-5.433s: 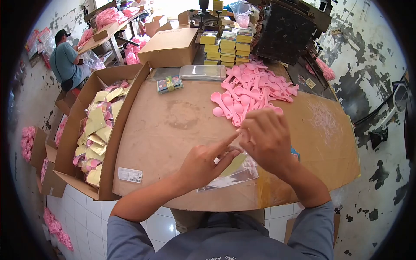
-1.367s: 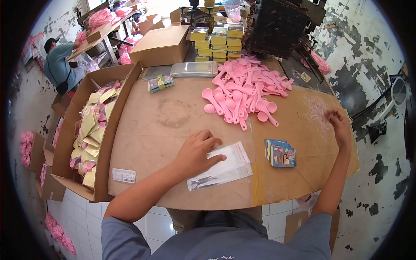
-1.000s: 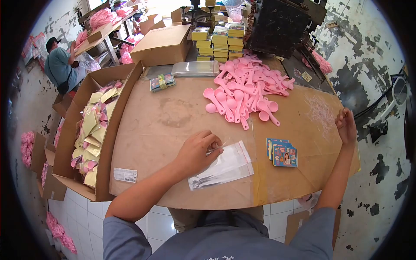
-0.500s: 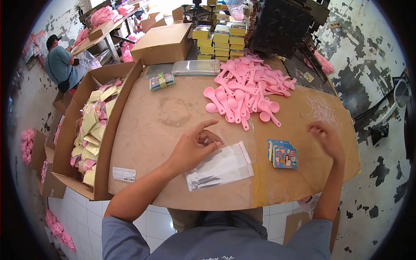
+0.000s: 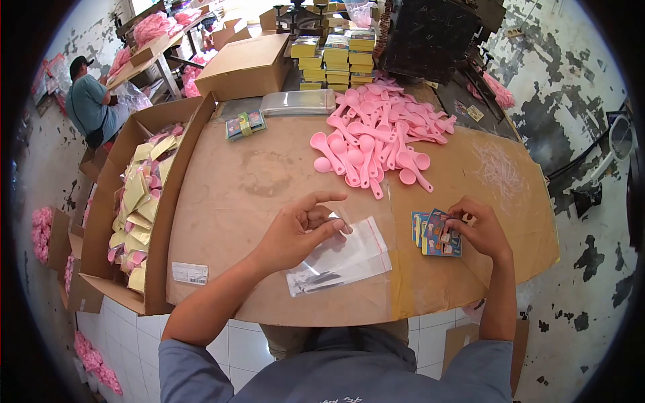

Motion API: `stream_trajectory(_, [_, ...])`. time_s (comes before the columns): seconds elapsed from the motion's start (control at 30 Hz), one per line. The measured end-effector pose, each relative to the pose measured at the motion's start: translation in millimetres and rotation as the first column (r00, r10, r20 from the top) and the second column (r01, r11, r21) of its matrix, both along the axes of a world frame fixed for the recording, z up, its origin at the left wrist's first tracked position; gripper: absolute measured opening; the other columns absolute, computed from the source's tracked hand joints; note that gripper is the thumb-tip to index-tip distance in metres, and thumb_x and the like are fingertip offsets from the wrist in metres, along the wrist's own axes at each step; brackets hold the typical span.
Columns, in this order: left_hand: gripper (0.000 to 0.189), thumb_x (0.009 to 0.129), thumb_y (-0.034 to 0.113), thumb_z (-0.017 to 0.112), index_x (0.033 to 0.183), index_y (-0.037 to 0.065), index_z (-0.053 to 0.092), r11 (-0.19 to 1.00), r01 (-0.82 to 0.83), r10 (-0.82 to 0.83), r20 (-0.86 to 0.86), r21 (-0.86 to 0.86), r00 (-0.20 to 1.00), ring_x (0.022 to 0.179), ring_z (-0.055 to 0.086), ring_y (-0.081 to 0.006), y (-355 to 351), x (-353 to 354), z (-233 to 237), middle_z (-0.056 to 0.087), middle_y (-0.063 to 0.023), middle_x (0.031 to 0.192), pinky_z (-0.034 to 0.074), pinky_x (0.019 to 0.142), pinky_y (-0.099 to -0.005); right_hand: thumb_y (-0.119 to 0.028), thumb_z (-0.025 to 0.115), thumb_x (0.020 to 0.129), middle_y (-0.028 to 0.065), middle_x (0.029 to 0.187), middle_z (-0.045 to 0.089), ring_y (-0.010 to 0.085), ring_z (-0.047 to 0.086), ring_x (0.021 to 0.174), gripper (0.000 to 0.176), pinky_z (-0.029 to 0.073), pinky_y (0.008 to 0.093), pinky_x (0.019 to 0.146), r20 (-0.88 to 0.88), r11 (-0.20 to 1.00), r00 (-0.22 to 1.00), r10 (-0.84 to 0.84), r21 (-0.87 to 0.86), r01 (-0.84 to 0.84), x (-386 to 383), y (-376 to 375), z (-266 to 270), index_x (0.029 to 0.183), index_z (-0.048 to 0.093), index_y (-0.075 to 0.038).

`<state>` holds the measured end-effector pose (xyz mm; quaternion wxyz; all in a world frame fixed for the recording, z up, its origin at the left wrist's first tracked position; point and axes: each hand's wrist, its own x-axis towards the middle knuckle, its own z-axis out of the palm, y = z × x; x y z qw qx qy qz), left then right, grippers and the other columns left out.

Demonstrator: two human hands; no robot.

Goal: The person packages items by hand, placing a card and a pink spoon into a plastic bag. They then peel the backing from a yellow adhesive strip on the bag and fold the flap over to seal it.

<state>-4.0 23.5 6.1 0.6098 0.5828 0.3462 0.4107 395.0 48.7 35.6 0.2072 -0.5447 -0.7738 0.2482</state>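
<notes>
My left hand (image 5: 306, 228) is over a small pile of clear plastic bags (image 5: 356, 258), its index finger stretched out. Its thumb and a lower finger pinch what looks like the edge of a clear bag, though the film is hard to make out. On the right, my right hand (image 5: 477, 228) has its fingertips closed on a printed card (image 5: 440, 235) at the top of a small stack of blue cards (image 5: 418, 228). A heap of pink spoons (image 5: 369, 144) lies beyond both hands.
An open carton (image 5: 181, 195) of packed pieces stands at the left. At the back are a banded card bundle (image 5: 245, 125), a clear bag stack (image 5: 299, 102), a closed box (image 5: 245, 64) and card stacks (image 5: 336, 57). A person (image 5: 94, 104) sits far left.
My right hand has come left and down onto the card stack and taken hold of a card. My left hand has shifted slightly, with clear film now showing at its fingertips.
</notes>
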Motion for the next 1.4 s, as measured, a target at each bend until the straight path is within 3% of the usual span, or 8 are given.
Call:
stream_trajectory(0.27, [0.046, 0.102, 0.007, 0.066, 0.145, 0.001, 0.050, 1.000, -0.005, 0.005, -0.040, 0.001, 0.999, 0.092, 0.073, -0.0133, 2, 0, -2, 0.076, -0.0099, 0.101, 0.053, 0.080, -0.0263, -0.011, 0.074, 0.091, 0.0054, 0.097, 0.071, 0.0164, 0.067, 0.097, 0.032, 0.050, 0.0342, 0.081, -0.027, 0.994, 0.999, 0.020, 0.111, -0.017, 10, -2, 13, 0.123, 0.071, -0.005])
stream_trajectory(0.43, [0.045, 0.102, 0.008, 0.065, 0.145, 0.002, 0.051, 1.000, -0.006, 0.007, -0.046, 0.010, 0.999, 0.093, 0.074, -0.0138, 2, 0, -4, 0.076, -0.0091, 0.101, 0.054, 0.079, -0.0262, -0.008, 0.072, 0.092, 0.0053, 0.105, 0.072, 0.0128, 0.066, 0.098, 0.026, 0.048, 0.0313, 0.087, -0.577, 0.999, 0.816, -0.042, -0.015, 0.041, 88, -2, 30, 0.116, 0.069, 0.000])
stream_trajectory(0.6, [0.044, 0.103, 0.009, 0.065, 0.144, 0.002, 0.051, 1.000, -0.010, 0.009, -0.035, -0.016, 0.999, 0.092, 0.072, -0.0135, 0, 1, -4, 0.075, -0.0093, 0.101, 0.055, 0.081, -0.0277, 0.006, 0.060, 0.089, 0.0098, 0.125, 0.069, 0.0197, 0.067, 0.110, 0.025, 0.048, 0.0345, 0.100, -0.215, 0.940, 0.927, -0.308, 0.084, 0.332, 190, 56, 16, 0.112, 0.067, 0.000])
stream_trajectory(0.7, [0.042, 0.104, 0.010, 0.064, 0.143, 0.002, 0.051, 1.000, 0.008, -0.009, -0.070, -0.012, 0.998, 0.090, 0.070, -0.0127, -2, 2, 0, 0.075, -0.0100, 0.101, 0.056, 0.083, -0.0293, 0.009, 0.056, 0.088, 0.0107, 0.130, 0.068, 0.0229, 0.067, 0.117, 0.029, 0.047, 0.0343, 0.101, 0.471, 0.680, 0.586, -0.659, 0.705, 0.198, 197, 57, -13, 0.113, 0.068, -0.001])
stream_trajectory(0.73, [0.042, 0.104, 0.010, 0.064, 0.143, 0.002, 0.051, 1.000, 0.003, -0.003, -0.082, 0.004, 0.997, 0.090, 0.070, -0.0128, -1, 1, -1, 0.075, -0.0101, 0.101, 0.056, 0.083, -0.0293, 0.006, 0.059, 0.089, 0.0100, 0.120, 0.070, 0.0208, 0.067, 0.109, 0.025, 0.048, 0.0320, 0.098, 0.387, 0.654, 0.648, -0.656, 0.720, 0.232, 194, 54, -12, 0.112, 0.067, -0.001])
stream_trajectory(0.83, [0.042, 0.104, 0.010, 0.063, 0.144, 0.002, 0.051, 1.000, 0.008, -0.007, -0.076, 0.019, 0.997, 0.090, 0.070, -0.0129, -1, 1, -8, 0.075, -0.0100, 0.101, 0.056, 0.083, -0.0292, 0.004, 0.064, 0.090, 0.0055, 0.107, 0.069, 0.0158, 0.064, 0.099, 0.019, 0.048, 0.0294, 0.094, -0.113, 0.729, 0.838, -0.533, 0.441, 0.523, 162, 45, 6, 0.108, 0.066, -0.002])
stream_trajectory(0.93, [0.043, 0.103, 0.008, 0.064, 0.144, 0.002, 0.051, 1.000, 0.012, -0.011, -0.080, 0.019, 0.997, 0.092, 0.072, -0.0140, 0, 2, -8, 0.075, -0.0099, 0.101, 0.055, 0.085, -0.0291, 0.001, 0.067, 0.092, 0.0001, 0.099, 0.064, 0.0110, 0.060, 0.091, 0.015, 0.049, 0.0268, 0.087, -0.314, 0.839, 0.857, -0.408, 0.241, 0.488, 167, 48, 2, 0.105, 0.065, -0.006])
stream_trajectory(1.4, [0.043, 0.103, 0.007, 0.064, 0.144, 0.001, 0.051, 1.000, 0.006, -0.005, -0.063, 0.010, 0.998, 0.096, 0.072, -0.0133, 1, 1, -8, 0.075, -0.0094, 0.101, 0.054, 0.087, -0.0298, -0.001, 0.057, 0.096, 0.0008, 0.103, 0.070, 0.0104, 0.061, 0.093, 0.021, 0.048, 0.0269, 0.085, -0.303, 0.880, 0.861, -0.408, 0.120, 0.459, 138, 41, 7, 0.112, 0.071, -0.002])
